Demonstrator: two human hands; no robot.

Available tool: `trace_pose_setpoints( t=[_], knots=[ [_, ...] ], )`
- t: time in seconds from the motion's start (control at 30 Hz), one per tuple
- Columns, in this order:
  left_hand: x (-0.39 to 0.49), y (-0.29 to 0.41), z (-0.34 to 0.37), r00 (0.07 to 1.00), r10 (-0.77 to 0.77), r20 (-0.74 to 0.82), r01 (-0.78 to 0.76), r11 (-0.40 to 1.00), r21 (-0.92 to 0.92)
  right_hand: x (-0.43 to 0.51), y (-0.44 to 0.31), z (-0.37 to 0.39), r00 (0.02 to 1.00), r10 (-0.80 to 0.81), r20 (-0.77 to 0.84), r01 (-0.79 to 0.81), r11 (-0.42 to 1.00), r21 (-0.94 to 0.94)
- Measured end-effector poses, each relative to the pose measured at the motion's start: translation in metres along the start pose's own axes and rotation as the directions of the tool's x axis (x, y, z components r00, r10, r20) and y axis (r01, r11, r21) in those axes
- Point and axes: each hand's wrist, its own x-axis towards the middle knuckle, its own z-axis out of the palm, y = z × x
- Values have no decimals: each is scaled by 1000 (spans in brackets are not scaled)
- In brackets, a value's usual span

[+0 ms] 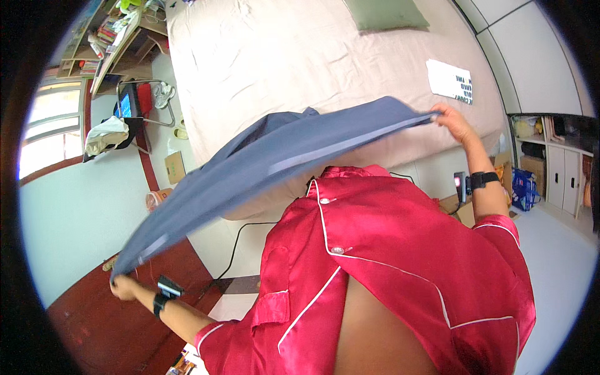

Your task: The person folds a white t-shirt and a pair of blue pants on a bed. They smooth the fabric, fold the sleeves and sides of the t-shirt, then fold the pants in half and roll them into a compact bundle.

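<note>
A dark blue piece of cloth, seemingly a garment (281, 145), is stretched at a slant in front of my body. It bears pale strips along its near side and looks slightly blurred. My left hand (124, 287) grips its lower left end, out beside the dark red wall panel. At the upper right, my right hand (452, 123) pinches the opposite end above the bed (262, 61). The cloth's far folds hang over the beige bedsheet. Near my right hand, a folded white cloth item (445, 79) with dark lettering lies on the bed.
A green pillow (389, 16) rests at the bed's far side. Left of the bed stand a chair (131, 103) with things on it and a desk with shelves (112, 51). White cabinets (534, 61) line the right. A blue bag (524, 188) sits on the floor by cardboard boxes.
</note>
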Motion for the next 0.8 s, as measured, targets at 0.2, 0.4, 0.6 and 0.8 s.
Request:
trace_pose_setpoints(
  t=[0.2,0.4,0.6,0.8],
  knots=[
    [90,-9,-69,990,-50,-132,35,993,-117,-31,46,68,911,188,367,-335,857,391],
    [118,121,36,913,374,164,-319,903,-287,-31,87,54,946,264,188,-301,502,811],
    [-81,270,222,588,566,577,-397,824,-404,-4,154,-4,877,461,-134,-186,584,790],
    [-354,354,410,348,565,748,-476,794,-378,85,241,-15,601,642,-477,-379,754,537]
  ],
)
